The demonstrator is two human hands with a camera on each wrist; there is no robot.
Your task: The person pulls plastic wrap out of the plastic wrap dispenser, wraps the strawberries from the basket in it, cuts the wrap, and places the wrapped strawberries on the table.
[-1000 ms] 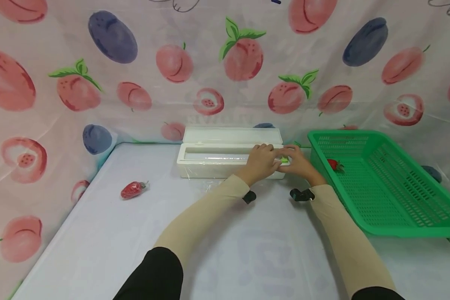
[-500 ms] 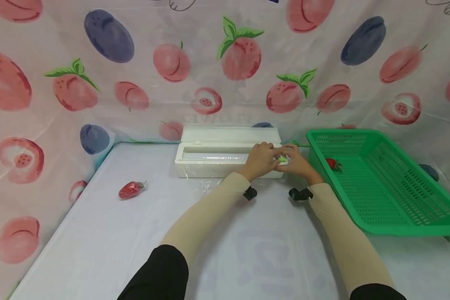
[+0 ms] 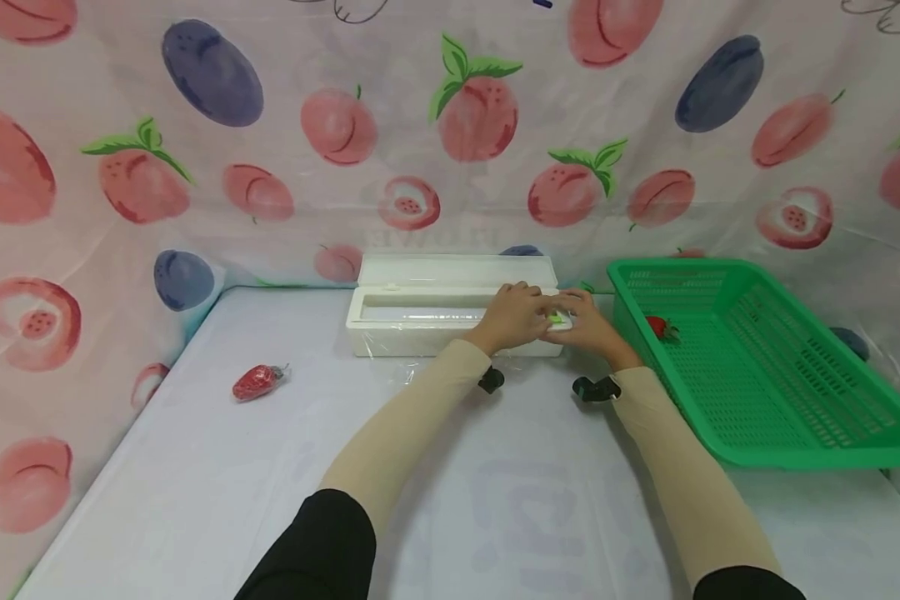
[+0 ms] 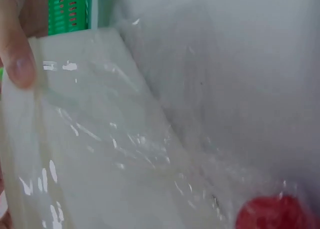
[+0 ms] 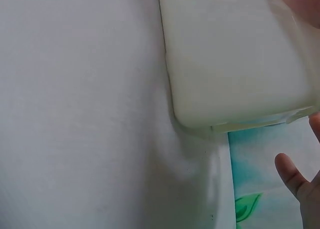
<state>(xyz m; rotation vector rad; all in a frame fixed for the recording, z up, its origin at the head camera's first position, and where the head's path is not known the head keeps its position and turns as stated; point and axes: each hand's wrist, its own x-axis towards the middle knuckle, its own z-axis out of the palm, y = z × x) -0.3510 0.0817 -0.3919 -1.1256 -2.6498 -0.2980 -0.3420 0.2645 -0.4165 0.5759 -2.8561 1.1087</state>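
Note:
A white cling film dispenser (image 3: 397,340) stands at the back of the table, its lid (image 3: 457,271) raised. My left hand (image 3: 513,317) grips over its front edge near the right end; the thumb (image 4: 20,71) shows on that edge in the left wrist view. Beside it my right hand (image 3: 588,321) holds the right end. A small green part (image 3: 557,318) shows between the hands; I cannot tell which fingers pinch it. Clear film (image 4: 110,114) drapes down the front onto the table. A red rounded thing (image 4: 272,214) lies at the film, hidden by my left arm in the head view.
To the left on the white table (image 3: 195,492) lies a film-wrapped strawberry (image 3: 258,383). On the right a green plastic basket (image 3: 795,460) stands near my right forearm, with a red strawberry (image 3: 656,327) inside. A fruit-print cloth (image 3: 412,125) hangs behind the table.
The head view has shifted slightly, so everything sits a little further left in it. Both hands stay at the dispenser's right end with little visible movement.

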